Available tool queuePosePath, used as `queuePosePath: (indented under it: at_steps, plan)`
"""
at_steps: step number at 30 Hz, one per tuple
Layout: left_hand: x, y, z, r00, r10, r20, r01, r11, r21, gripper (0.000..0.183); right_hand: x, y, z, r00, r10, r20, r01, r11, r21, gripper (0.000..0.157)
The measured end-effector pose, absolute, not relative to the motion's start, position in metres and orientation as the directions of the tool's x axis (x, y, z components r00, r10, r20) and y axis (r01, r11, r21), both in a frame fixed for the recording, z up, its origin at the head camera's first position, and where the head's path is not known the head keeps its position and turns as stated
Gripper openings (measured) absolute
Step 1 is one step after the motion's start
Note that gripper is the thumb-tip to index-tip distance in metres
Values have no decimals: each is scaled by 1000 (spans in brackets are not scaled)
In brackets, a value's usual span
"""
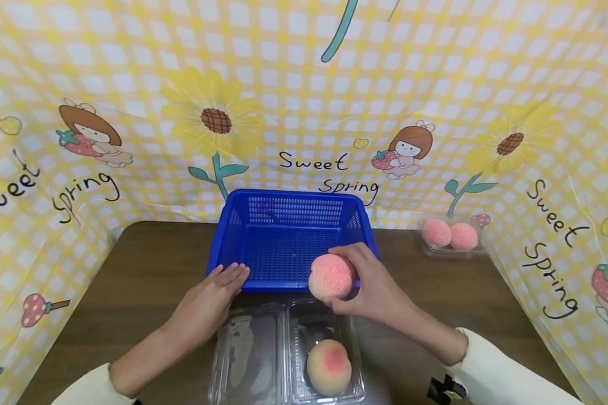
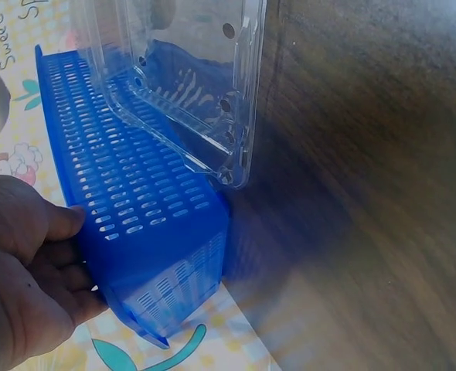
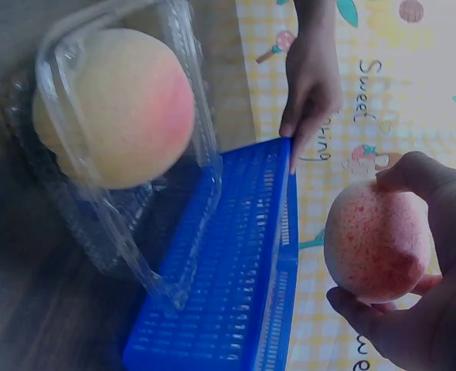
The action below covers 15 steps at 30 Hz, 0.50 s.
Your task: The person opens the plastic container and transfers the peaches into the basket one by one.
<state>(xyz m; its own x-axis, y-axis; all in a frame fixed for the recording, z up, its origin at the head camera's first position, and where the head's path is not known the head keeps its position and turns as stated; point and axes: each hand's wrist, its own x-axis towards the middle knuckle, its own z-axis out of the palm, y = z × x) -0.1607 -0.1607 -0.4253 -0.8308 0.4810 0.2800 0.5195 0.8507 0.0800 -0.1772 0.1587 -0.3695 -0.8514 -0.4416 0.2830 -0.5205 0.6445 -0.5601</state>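
My right hand (image 1: 370, 284) holds a pink peach (image 1: 331, 277) between thumb and fingers, above the near rim of a blue plastic basket (image 1: 223, 236). In the right wrist view, the held peach (image 3: 377, 241) shows red speckles. My left hand (image 1: 210, 298) grips the basket's near left corner; the left wrist view shows this hand (image 2: 27, 270) with its thumb and fingertips at the rim. In front of the basket lies a clear plastic clamshell box (image 1: 354, 360) with its lid (image 1: 248, 360) folded open to the left. A yellowish peach (image 1: 329, 368) with a red blush sits in its right half.
At the back right of the brown table (image 1: 147, 270) stands another clear box (image 1: 438, 251) with two pink peaches (image 1: 450, 235) in it. A yellow checked cloth (image 1: 304, 101) hangs behind the table and along both sides.
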Motion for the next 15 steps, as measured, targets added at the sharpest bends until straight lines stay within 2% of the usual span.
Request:
queuePosePath:
  at_steps: [9,15]
  plan:
    - [-162,-160,-428,-828,484,281,522,849,76,45,-207,159,-361,-859,-403,315,-510,625,-591,78]
    - [-162,-161,-427,-828,486,281,522,850,67,46,-227,155,-356,-889,-361,283,-454,609,-650,77]
